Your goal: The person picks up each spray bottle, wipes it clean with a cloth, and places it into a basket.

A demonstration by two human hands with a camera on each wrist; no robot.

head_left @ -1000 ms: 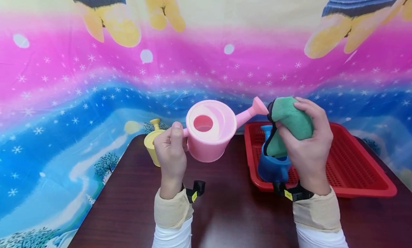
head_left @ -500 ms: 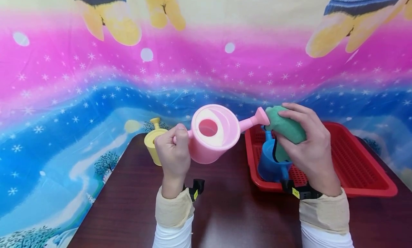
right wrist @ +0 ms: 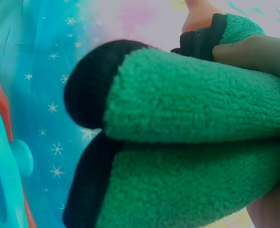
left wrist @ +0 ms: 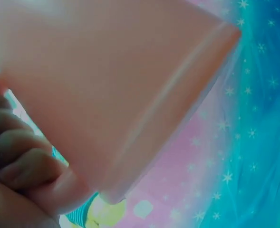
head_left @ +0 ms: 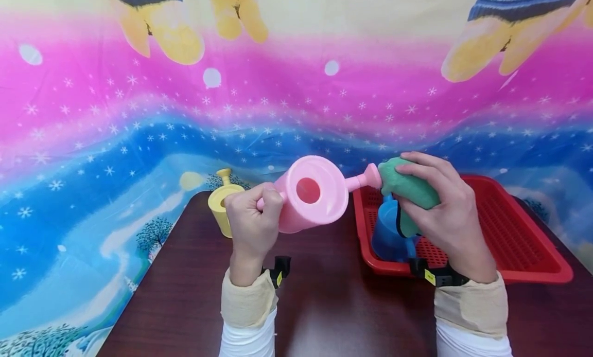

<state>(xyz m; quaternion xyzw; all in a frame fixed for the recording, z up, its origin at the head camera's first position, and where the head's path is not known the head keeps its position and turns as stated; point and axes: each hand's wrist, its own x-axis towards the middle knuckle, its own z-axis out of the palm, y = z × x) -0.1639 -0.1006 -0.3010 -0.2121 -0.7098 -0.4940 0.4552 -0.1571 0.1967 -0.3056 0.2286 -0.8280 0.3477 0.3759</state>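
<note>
While the left grip [head_left: 255,218] was curled tightly round the handle [left wrist: 66,191] of the pink watering can [head_left: 308,213], the can's body hung tilted just beside the fingers [left wrist: 30,166], above the worktop [head_left: 319,316], and its spout head [head_left: 372,177] met the folded green cloth [head_left: 414,188] that the right grip [head_left: 451,215], half curled, held fast. Each of the 2 black wrist devices [head_left: 448,278] bore a yellow label [head_left: 430,278], the marks on it too small to read. Nearby, a blue watering can [head_left: 389,244] sat in the red basket [head_left: 533,277] and a yellow watering can [head_left: 221,218] stood on the worktop.
</note>
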